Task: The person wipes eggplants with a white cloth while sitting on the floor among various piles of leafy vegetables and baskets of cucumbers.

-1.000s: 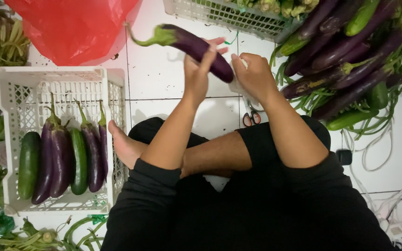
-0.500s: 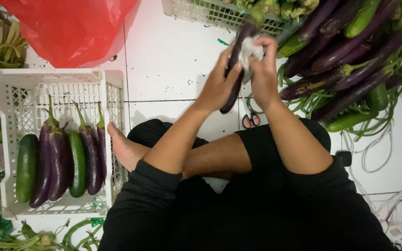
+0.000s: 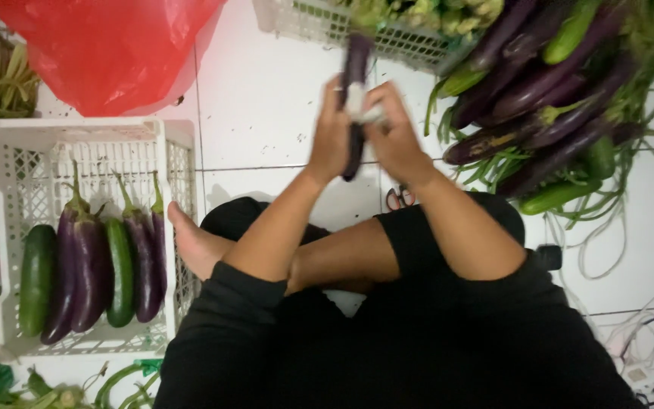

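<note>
White tiled floor (image 3: 266, 113) with dark grout lines, speckled with bits of dirt, seen from straight above over crossed legs in black clothes

Up in the middle: both hands wrapped around one long purple eggplant (image 3: 356, 68), held above the floor and clear of it. Left hand (image 3: 332, 140) curled on its left flank, right hand (image 3: 395, 136) on its right, so a two-sided grip, pressed together around the fruit and pinching a small pale cloth (image 3: 361, 106) or wrap against the skin. Blurry there, so hard to say exactly which fingers do what. Long axis running pretty much straight away from the body, far end pointing at the upper crate, near tip poking out below the palms toward the lap. Equally close to both hands, no clear winner

Skin glossy and smooth, deep purple, slim and slightly tapered

Going outward: scissors (image 3: 400, 198) with reddish handles flat on the floor just under the right wrist. Off to the right, a heap of eggplants (image 3: 539, 98), same dark shiny purple with a few green ones, lying on stringy green stalks. At top, a white plastic mesh crate (image 3: 304, 23) with leafy greens. Far left, a second white lattice crate (image 3: 9, 144) holding a tidy row of purple and green eggplants (image 3: 88, 265) side by side, stems pointing away. Red plastic bag (image 3: 107, 45) crumpled at top left
</note>
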